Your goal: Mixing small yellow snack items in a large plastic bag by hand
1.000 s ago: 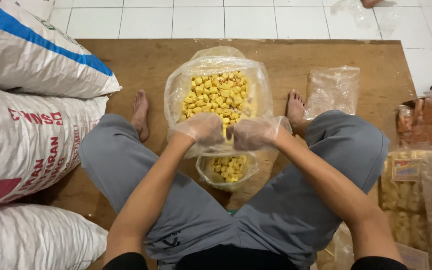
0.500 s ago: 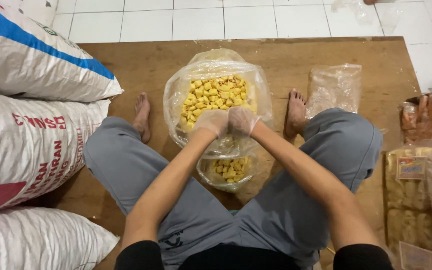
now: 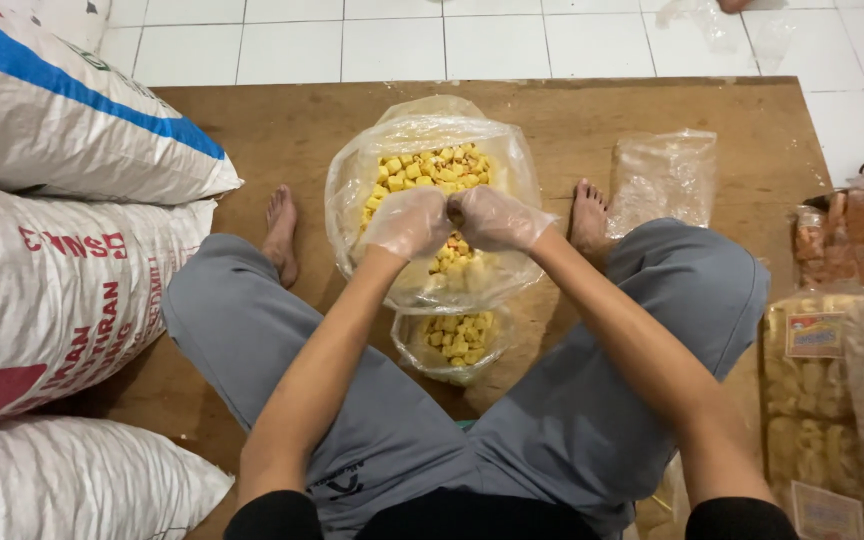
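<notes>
Head view, looking down: my left hand [image 3: 407, 221] and right hand [image 3: 497, 217], each in a thin clear plastic glove, meet knuckle to knuckle at frame centre, fingers curled shut over the large clear plastic bag of yellow snack pieces [image 3: 430, 168] between my bare feet on the brown wooden board [image 3: 282, 130]. What they pinch I cannot tell. Just below the hands sits a small clear bag of the same yellow pieces [image 3: 455, 343]; white woven sacks [image 3: 62, 290] fill the left edge, and sealed snack packets [image 3: 832, 400] the lower right.
</notes>
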